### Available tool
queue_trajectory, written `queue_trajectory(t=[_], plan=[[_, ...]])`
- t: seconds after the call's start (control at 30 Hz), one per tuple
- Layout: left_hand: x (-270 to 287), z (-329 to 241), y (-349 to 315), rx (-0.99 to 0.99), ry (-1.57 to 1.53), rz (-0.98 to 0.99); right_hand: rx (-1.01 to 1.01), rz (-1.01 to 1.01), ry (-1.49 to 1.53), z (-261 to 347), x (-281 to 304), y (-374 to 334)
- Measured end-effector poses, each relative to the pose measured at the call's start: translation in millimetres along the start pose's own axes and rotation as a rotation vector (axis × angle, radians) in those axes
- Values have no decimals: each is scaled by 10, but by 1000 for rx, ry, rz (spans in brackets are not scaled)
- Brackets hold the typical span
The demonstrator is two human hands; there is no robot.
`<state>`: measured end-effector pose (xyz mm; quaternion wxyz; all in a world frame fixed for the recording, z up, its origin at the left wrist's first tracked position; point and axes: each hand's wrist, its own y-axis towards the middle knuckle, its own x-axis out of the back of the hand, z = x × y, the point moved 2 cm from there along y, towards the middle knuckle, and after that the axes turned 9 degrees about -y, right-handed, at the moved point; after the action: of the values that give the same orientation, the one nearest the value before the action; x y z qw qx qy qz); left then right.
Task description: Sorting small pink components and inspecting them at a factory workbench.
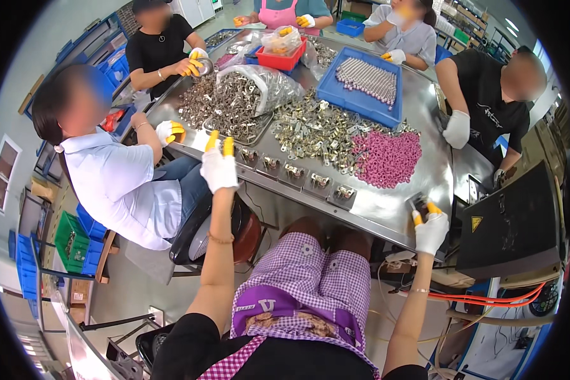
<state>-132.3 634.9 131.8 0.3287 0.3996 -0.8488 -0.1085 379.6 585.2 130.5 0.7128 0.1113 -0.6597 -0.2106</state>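
My left hand (220, 167), in a white glove with yellow fingertips, is raised at the table's near edge with its fingers apart. Nothing shows in it. Just beyond lies a heap of small brownish metal parts (206, 104), partly in a metal tray. My right hand (431, 232), gloved the same way, is at the table's near right corner. Its thumb and fingers close on a small dark metal piece (417, 202), whose exact kind I cannot make out. Between my hands, several small metal holders (320, 182) with shiny clips in them line the edge.
Silvery clips (316, 134) and magenta rings (387, 158) lie heaped mid-table. Behind them stand a blue tray (359, 81) of pale rods and a red bin (281, 58). A dark machine casing (510, 221) flanks my right side. Several gloved people surround the metal table (434, 174).
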Motion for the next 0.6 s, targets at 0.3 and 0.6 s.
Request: queue_trajectory(t=[0.3, 0.6], plan=[[-158, 814, 417, 272, 184, 186, -280, -41, -287, -275, -358, 473], [-268, 943, 393, 207, 108, 153, -274, -97, -269, -249, -356, 459]])
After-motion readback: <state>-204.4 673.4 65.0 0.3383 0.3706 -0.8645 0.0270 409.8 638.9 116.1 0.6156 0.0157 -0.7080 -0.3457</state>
